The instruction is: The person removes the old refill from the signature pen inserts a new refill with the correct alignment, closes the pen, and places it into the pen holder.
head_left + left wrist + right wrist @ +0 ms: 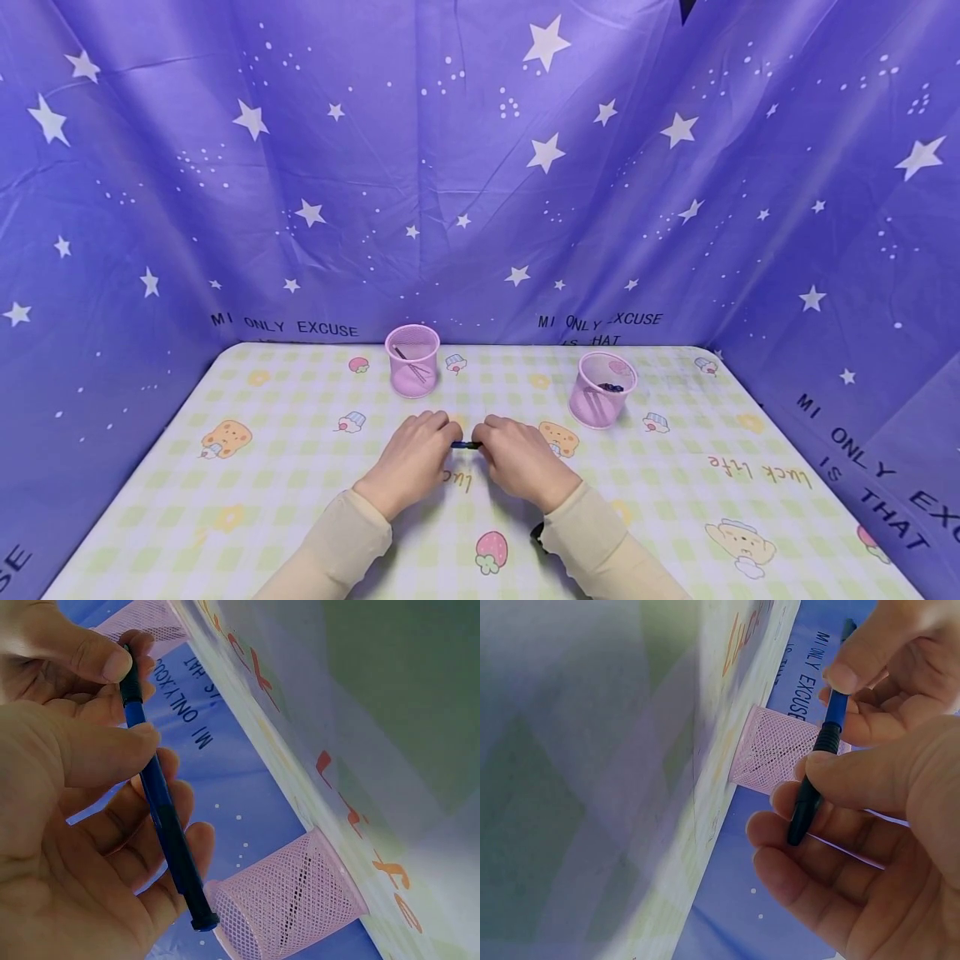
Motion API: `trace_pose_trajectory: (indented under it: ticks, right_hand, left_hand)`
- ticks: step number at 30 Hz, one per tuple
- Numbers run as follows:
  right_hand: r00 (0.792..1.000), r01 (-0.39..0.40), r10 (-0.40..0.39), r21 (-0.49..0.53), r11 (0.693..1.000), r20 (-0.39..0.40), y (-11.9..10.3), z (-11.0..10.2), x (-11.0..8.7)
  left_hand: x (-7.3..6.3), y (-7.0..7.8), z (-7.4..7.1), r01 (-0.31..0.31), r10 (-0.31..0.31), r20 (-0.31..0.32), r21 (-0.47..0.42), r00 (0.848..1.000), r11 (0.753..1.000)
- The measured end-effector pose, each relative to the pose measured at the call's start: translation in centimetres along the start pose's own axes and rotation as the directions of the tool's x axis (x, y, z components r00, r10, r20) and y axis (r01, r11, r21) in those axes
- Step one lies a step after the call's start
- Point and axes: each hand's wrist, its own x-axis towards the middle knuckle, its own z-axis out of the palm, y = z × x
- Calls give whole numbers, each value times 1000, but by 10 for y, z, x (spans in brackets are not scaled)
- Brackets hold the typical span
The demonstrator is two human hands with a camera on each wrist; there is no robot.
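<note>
A pen (466,445) with a blue barrel, a black ribbed grip and dark ends lies between the two hands above the middle of the table. My left hand (420,458) pinches its blue barrel between thumb and fingers. At the other end, my right hand (521,458) pinches the black grip (827,740), close to the tip. In the left wrist view, the dark rear end (191,892) sticks out past the left fingers. Both wrist views show the two thumbs on the pen, a short stretch of barrel visible between them.
Behind the left hand stands a pink mesh cup (412,379) holding thin dark sticks. Another pink mesh cup (592,408), with dark pieces inside, is at the right. A checked cloth (300,483) covers the table. Purple star-patterned curtains (420,167) enclose the back and sides.
</note>
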Motion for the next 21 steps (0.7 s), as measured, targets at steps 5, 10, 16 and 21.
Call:
trace_pose_trajectory:
  ticks: [5,10,16,21]
  right_hand:
    - [1000,-10,10,4,1000,2,0,-2,0]
    - [1000,-7,7,4,1000,10,0,-1,0]
    - [1000,-7,7,3,1000,12,0,-1,0]
    - [1000,-9,9,6,1000,7,-1,-1,0]
  left_hand:
    - [1,1,0,1,-1,26,11,1000,1000]
    - [0,0,0,6,-7,47,14,999,1000]
    - [0,0,0,18,-18,30,-3,999,1000]
    - [-1,-1,1,14,-14,11,-8,1000,1000]
